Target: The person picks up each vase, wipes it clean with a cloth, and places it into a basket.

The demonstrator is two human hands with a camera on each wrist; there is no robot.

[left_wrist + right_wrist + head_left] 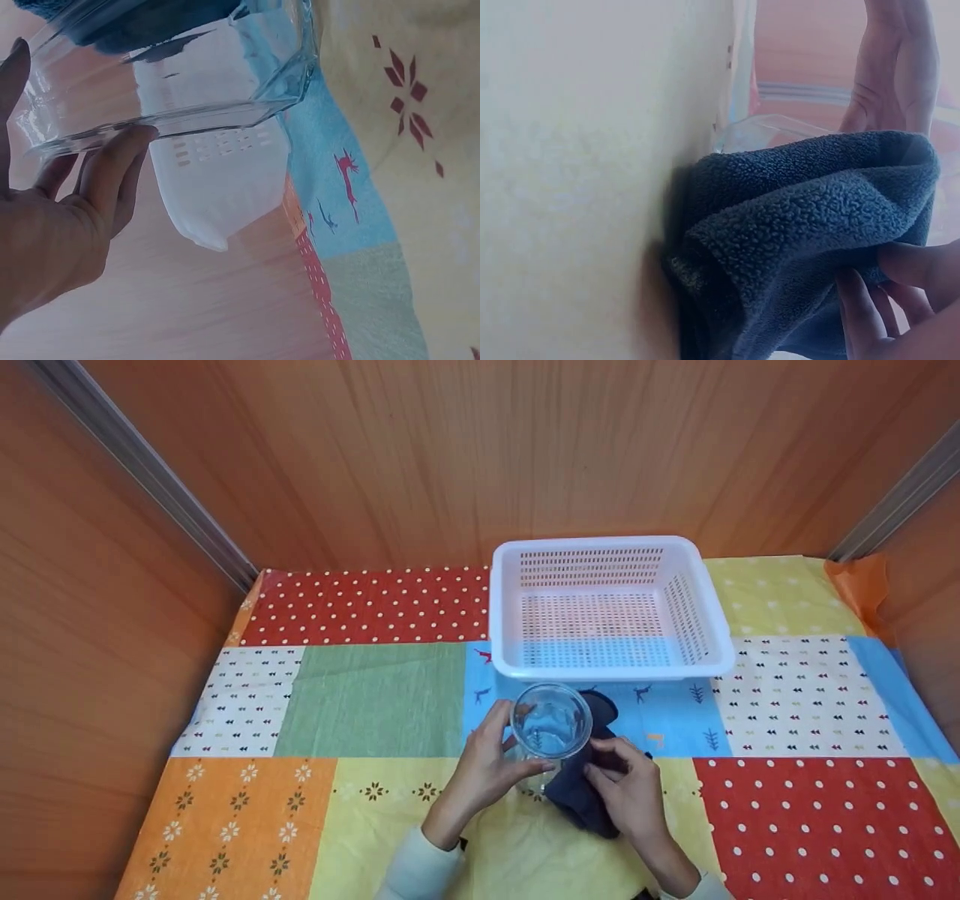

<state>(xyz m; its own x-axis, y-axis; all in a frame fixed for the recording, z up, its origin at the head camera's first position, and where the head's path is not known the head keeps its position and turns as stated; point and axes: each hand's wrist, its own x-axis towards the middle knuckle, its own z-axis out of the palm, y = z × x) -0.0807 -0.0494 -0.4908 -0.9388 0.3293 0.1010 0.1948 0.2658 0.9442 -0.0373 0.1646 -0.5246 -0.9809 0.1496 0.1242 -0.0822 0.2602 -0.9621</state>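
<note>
At five o'clock from the centre of the head view, you hold a clear glass jar (pixel 551 720), its round mouth facing up toward your camera. Your left hand (pixel 484 765) comes in from eight o'clock of the jar, its grip clamped round the glass, thumb low and fingers higher. At five o'clock, just beside the jar, hangs a dark blue cloth (pixel 581 799); your right hand (pixel 630 787) has its grip together on it, pinching a fold. Beyond, at one o'clock, a white basket (pixel 611 673) sits on the patchwork-covered table (pixel 375 701), before a wood-grain panel (pixel 420 450) at twelve.
</note>
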